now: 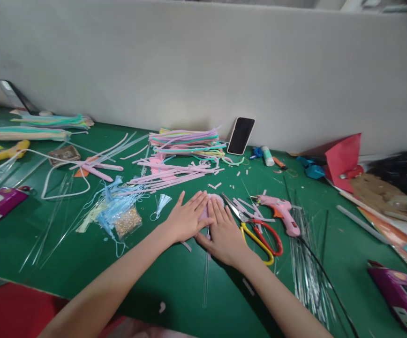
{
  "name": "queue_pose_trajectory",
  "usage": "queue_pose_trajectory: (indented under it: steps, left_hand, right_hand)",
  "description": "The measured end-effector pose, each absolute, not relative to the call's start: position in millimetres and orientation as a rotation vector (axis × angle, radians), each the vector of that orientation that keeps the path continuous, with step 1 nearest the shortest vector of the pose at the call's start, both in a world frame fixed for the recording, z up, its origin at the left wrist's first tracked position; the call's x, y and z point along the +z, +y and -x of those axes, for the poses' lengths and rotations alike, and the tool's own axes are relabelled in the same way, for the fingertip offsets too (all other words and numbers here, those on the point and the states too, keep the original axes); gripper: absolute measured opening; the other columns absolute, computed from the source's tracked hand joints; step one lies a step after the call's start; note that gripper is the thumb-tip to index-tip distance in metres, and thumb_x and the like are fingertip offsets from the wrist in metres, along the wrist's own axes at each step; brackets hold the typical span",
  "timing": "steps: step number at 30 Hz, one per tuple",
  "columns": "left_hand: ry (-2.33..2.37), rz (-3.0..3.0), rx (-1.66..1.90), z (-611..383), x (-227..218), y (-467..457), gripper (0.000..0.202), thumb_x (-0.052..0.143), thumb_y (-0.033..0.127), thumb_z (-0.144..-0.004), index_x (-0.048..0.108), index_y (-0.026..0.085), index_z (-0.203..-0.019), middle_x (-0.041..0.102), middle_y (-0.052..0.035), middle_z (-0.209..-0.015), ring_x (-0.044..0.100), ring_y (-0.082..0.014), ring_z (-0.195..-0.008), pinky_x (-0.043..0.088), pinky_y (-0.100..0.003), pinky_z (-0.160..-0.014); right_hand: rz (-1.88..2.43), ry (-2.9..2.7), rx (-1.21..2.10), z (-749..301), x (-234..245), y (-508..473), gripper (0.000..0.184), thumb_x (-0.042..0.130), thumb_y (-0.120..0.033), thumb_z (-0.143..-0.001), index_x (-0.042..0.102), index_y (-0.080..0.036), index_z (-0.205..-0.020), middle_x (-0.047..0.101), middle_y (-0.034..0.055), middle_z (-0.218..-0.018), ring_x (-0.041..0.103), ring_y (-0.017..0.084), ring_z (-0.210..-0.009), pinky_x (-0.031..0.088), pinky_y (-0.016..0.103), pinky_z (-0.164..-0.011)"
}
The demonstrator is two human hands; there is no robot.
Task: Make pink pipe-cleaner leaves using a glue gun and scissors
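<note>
My left hand (185, 218) and my right hand (224, 232) lie flat side by side on the green table (175, 277), fingers stretched out and pointing away from me. Both press down on a small fuzzy pink piece (213, 203) that shows between and just beyond the fingertips; most of it is hidden under the hands. A thin clear stick (206, 274) runs from under the hands toward me.
Scissors with red and yellow handles (260, 232) and a pink glue gun (281, 213) lie right of my hands. A pile of pastel pipe cleaners (185, 143), a phone (240, 135) against the wall, blue tassels (117, 206), clear sticks (305, 263) and purple boxes (400, 295) surround them.
</note>
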State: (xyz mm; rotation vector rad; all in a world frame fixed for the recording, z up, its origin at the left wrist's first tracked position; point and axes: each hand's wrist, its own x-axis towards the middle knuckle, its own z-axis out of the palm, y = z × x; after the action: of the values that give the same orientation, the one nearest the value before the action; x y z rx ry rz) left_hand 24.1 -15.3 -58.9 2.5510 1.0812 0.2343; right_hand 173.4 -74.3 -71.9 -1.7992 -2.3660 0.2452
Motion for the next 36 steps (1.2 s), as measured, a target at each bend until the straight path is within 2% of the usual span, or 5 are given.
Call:
queue_pose_trajectory:
  steps: [10, 14, 19, 26, 36]
  left_hand:
    - [1.243, -2.862, 0.228, -4, -31, 10, 0.055, 0.037, 0.054, -0.092, 0.05, 0.021, -0.135, 0.049, -0.0082, -0.142, 0.042, -0.0252, -0.13, 0.029, -0.041, -0.107]
    - [1.671, -2.823, 0.347, 30, -14, 44, 0.041, 0.044, 0.033, -0.092, 0.06, 0.004, -0.117, 0.058, -0.0251, -0.12, 0.05, -0.0364, -0.114, 0.038, -0.049, -0.093]
    - [1.726, -2.903, 0.244, 42, -33, 60, 0.018, 0.055, 0.024, -0.086, 0.068, 0.013, -0.093, 0.066, -0.0162, -0.096, 0.058, -0.0322, -0.096, 0.043, -0.041, -0.079]
    - [1.711, -3.075, 0.243, 31, -38, 56, 0.024, 0.044, 0.005, -0.086, 0.066, 0.008, -0.094, 0.066, -0.0189, -0.093, 0.06, -0.0315, -0.093, 0.041, -0.042, -0.078]
    - [1.861, -3.101, 0.573, 31, -16, 54, 0.028, 0.035, 0.008, -0.091, 0.062, 0.01, -0.095, 0.064, -0.0189, -0.093, 0.057, -0.0317, -0.093, 0.04, -0.044, -0.083]
  right_hand:
    - [1.62, -2.024, 0.551, -180, -71, -78, 0.095, 0.056, -0.059, -0.077, 0.023, -0.006, -0.148, 0.019, 0.0177, -0.155, 0.013, 0.029, -0.144, 0.016, 0.049, -0.116]
    - [1.426, -1.452, 0.685, -194, -74, -70, 0.056, 0.046, -0.043, -0.087, 0.043, -0.016, -0.137, 0.047, 0.0153, -0.142, 0.046, 0.022, -0.13, 0.037, 0.041, -0.106]
    - [1.53, -1.347, 0.568, -201, -60, -70, 0.033, 0.041, -0.035, -0.089, 0.06, -0.015, -0.106, 0.067, 0.0145, -0.106, 0.064, 0.023, -0.094, 0.051, 0.04, -0.082]
    - [2.013, -1.972, 0.334, -152, -28, -125, 0.037, 0.073, -0.043, -0.07, 0.06, -0.013, -0.088, 0.066, 0.0149, -0.086, 0.062, 0.034, -0.085, 0.047, 0.041, -0.069]
    - [2.186, -2.06, 0.566, -163, -32, -128, 0.021, 0.046, -0.004, -0.084, 0.056, -0.011, -0.101, 0.07, 0.0094, -0.072, 0.068, 0.024, -0.064, 0.034, 0.027, -0.048]
